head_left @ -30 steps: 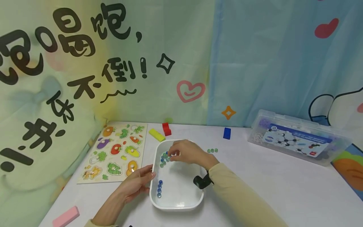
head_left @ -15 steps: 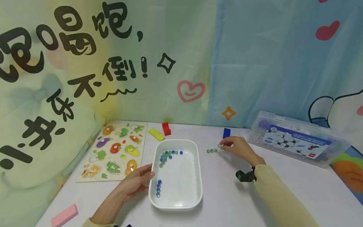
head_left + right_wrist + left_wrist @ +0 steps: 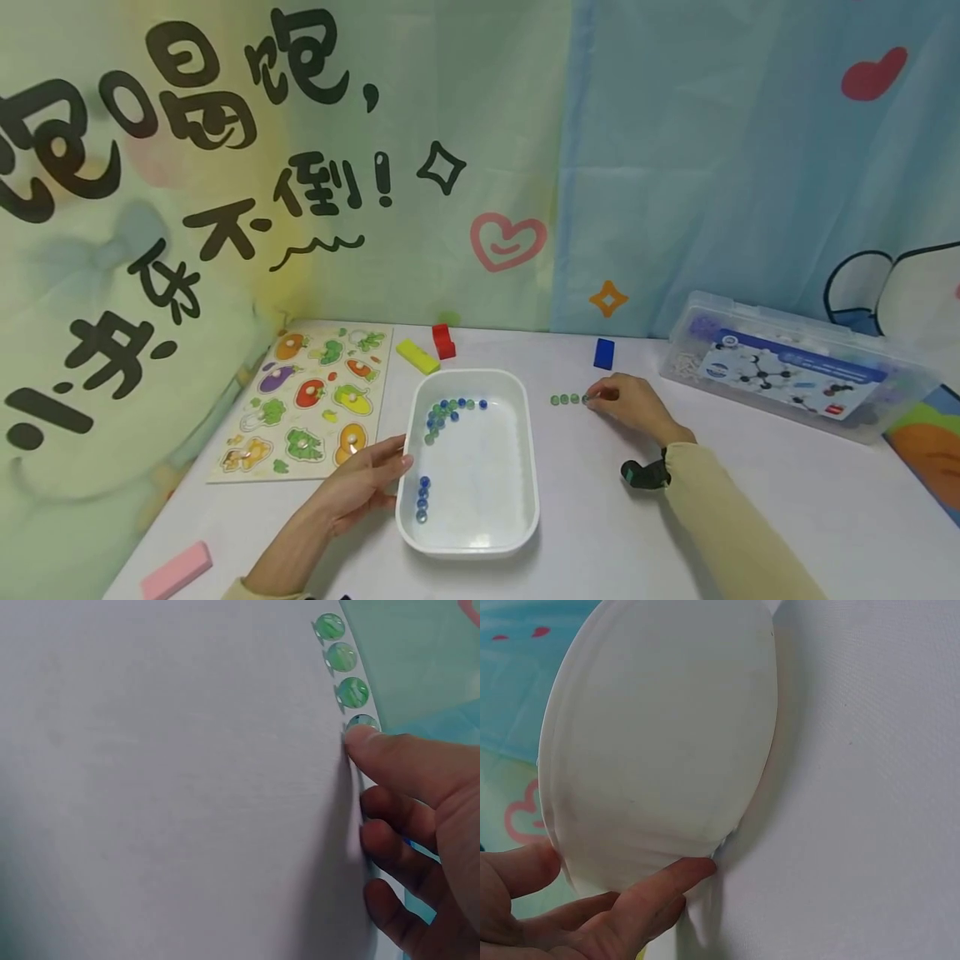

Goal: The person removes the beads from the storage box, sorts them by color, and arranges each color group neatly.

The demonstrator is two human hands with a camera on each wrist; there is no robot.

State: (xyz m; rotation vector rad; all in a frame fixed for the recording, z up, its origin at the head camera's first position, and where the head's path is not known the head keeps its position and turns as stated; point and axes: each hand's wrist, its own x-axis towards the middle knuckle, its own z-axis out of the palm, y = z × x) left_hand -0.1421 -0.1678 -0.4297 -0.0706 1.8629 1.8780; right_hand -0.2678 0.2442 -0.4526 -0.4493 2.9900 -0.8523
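My right hand [image 3: 633, 408] pinches a green glass marble [image 3: 364, 720] between thumb and fingers at the right end of a short row on the white table. Three more green marbles [image 3: 565, 399] lie in that row, to the left of the fingertips. The left hand [image 3: 367, 483] holds the left side of a white tray [image 3: 531, 467]; in the left wrist view its thumb touches the rim while its fingers lie against the lower edge. Inside the tray, blue and green marbles [image 3: 442, 412] cluster at the upper left, and several blue marbles [image 3: 423, 500] line up at the lower left.
A vegetable puzzle board [image 3: 300, 408] lies left of the tray. Yellow [image 3: 417, 357], red [image 3: 443, 342] and blue [image 3: 603, 353] blocks lie toward the back, a pink block [image 3: 177, 571] at the front left. A clear lidded box [image 3: 787, 367] stands back right, before a printed curtain [image 3: 480, 150].
My right hand has moved from the tray rightward to the row with a marble, then slightly down and left to the row's end. The left hand stays on the tray.
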